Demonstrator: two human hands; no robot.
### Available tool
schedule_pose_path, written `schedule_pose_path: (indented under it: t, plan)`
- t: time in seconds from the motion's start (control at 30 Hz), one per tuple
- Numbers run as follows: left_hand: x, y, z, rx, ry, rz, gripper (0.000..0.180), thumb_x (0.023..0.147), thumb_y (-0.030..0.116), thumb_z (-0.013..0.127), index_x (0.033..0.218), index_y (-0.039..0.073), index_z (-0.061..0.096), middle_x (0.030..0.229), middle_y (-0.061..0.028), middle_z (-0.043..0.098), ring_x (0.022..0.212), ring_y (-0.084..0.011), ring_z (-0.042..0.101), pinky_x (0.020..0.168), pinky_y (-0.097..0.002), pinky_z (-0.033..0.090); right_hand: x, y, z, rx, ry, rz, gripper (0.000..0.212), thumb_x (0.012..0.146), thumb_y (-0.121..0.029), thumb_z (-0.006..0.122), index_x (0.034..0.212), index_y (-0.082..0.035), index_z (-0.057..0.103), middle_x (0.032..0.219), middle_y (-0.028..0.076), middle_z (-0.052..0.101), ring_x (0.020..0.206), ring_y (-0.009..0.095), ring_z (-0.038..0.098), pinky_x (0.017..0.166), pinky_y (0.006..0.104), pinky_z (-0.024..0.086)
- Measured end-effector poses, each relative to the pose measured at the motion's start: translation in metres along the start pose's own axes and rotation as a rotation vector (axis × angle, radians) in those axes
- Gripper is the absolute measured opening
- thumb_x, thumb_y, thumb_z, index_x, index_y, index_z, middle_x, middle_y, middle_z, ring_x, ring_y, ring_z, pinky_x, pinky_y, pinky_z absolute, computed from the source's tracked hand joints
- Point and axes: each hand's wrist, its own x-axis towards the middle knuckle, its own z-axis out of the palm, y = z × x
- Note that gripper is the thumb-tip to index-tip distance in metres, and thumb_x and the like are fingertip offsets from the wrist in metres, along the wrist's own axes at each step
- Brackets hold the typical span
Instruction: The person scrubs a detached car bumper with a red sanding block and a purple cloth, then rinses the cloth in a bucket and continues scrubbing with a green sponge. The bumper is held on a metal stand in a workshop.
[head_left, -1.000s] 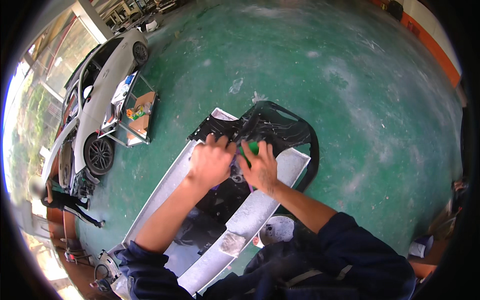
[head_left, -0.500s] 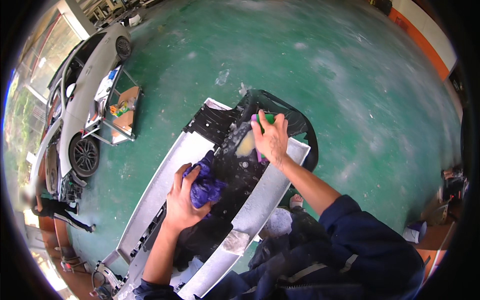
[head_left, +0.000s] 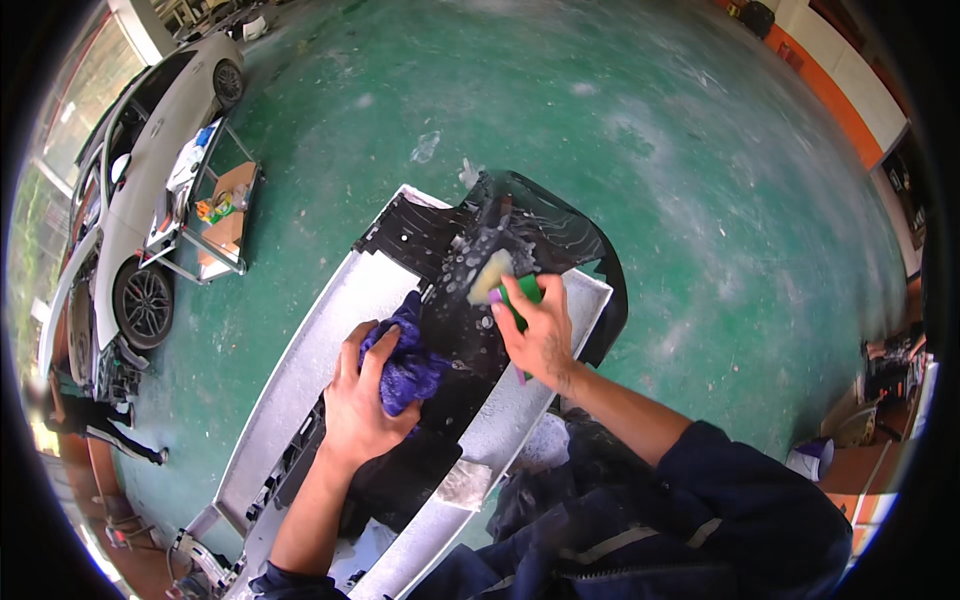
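A black car bumper (head_left: pixel 465 395), wet with suds and droplets at its far end, lies in front of me on a long white support (head_left: pixel 300 350). My right hand (head_left: pixel 541 338) grips a green and purple sponge (head_left: pixel 525 291) against the bumper's right part. Just beyond the sponge is a pale yellow patch (head_left: pixel 489 277); I cannot tell what it is. My left hand (head_left: pixel 362 405) is closed round a bunched purple cloth (head_left: pixel 402 362), which rests on the bumper's left side.
Suds fill a bucket (head_left: pixel 546 442) below the near edge. A crumpled whitish piece (head_left: pixel 465 484) lies on the support. Leftward stand a wheeled cart (head_left: pixel 205 210) with cardboard boxes and a light-coloured car (head_left: pixel 165 150). A person (head_left: pixel 90 415) is at the lower left. Green floor (head_left: pixel 700 220) surrounds the work.
My right hand has drawn the sponge nearer to me, along the bumper. My left hand still holds the cloth in about the same place. The whole view has shifted slightly.
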Motion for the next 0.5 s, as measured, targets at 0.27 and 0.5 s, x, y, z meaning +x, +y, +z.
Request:
schedule_pose_path:
  t: [0.27,0.5]
  plan:
    - [-0.003,-0.003,0.005,-0.002,0.022,-0.014,0.093,0.066,0.011,0.088,0.153,0.014,0.056,0.153,-0.0218,0.054,0.128,-0.0487,0.066,0.096,-0.0561,0.064,-0.006,-0.004,0.011,-0.038,0.056,0.069,0.045,0.100,-0.035,0.079,0.140,-0.013,0.078,0.110,0.020,0.052,0.098,0.043,0.059,0.080,0.0499,0.054]
    - [-0.001,0.002,0.002,0.000,0.031,0.002,0.090,0.067,0.012,0.087,0.152,0.014,0.058,0.152,-0.0205,0.055,0.128,-0.0478,0.066,0.097,-0.0566,0.064,0.058,0.018,0.017,-0.229,0.059,0.170,0.042,0.105,-0.035,0.072,0.139,-0.011,0.077,0.110,0.026,0.055,0.101,0.045,0.060,0.082,0.0534,0.054]
